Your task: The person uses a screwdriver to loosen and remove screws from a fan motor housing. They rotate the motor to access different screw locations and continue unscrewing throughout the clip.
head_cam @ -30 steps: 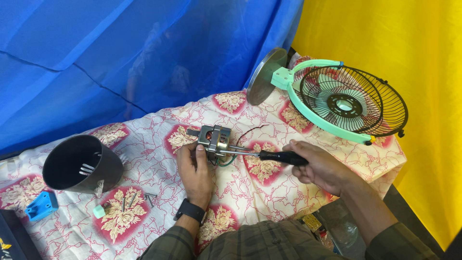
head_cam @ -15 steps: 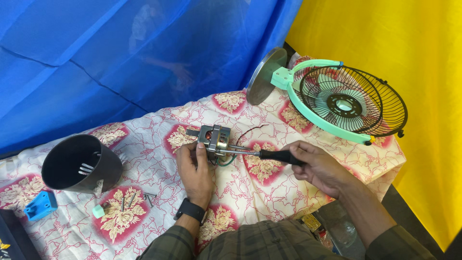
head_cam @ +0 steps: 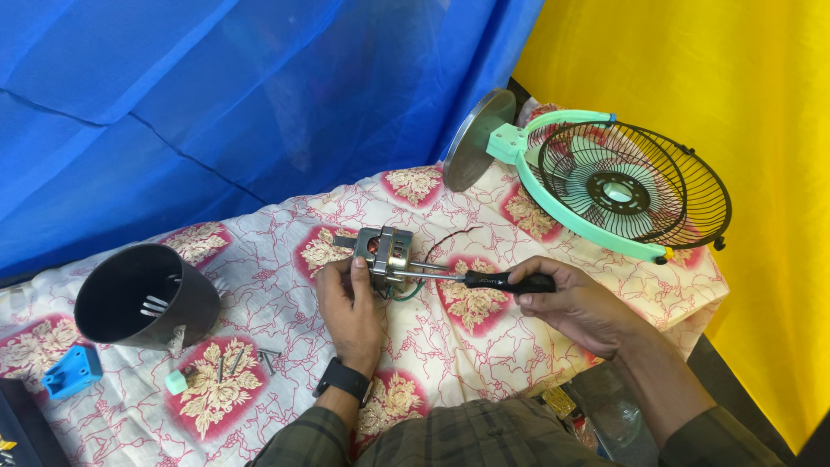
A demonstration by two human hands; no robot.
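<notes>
Two bare hands working over a floral-clothed bench (head_cam: 259, 259). Left hand (head_cam: 350, 311) lying palm-down, fingers curling up around the near side of a small metal motor (head_cam: 385, 255), grip closed on it and pinning it against the cloth; black watch (head_cam: 344, 379) showing at the wrist. Right hand (head_cam: 579, 303) wrapping the black handle of a screwdriver (head_cam: 467, 278), grip fully closed around the handle, thumb lying along the top.

Key relation: motor sitting to the left of the right hand, well apart from it, with the screwdriver bridging the gap. Long axis of the tool running almost level, left to right across the view, tip meeting the right-hand face of the motor. Whether the tip is seated in a screw head: too small to tell. Left hand touching the motor directly; right hand reaching it only through the shaft. Right forearm coming in from the lower right, wrist slightly cocked, elbow out. Thin dark and green wires (head_cam: 437, 242) trailing from the motor onto the cloth.

Also lying about: black cone-shaped housing (head_cam: 143, 298) on its side at the left, loose screws (head_cam: 233, 359) on the cloth below it, a blue plastic piece (head_cam: 71, 372) at the far left, and a mint-green fan guard with round base (head_cam: 622, 186) tipped over at the upper right.
</notes>
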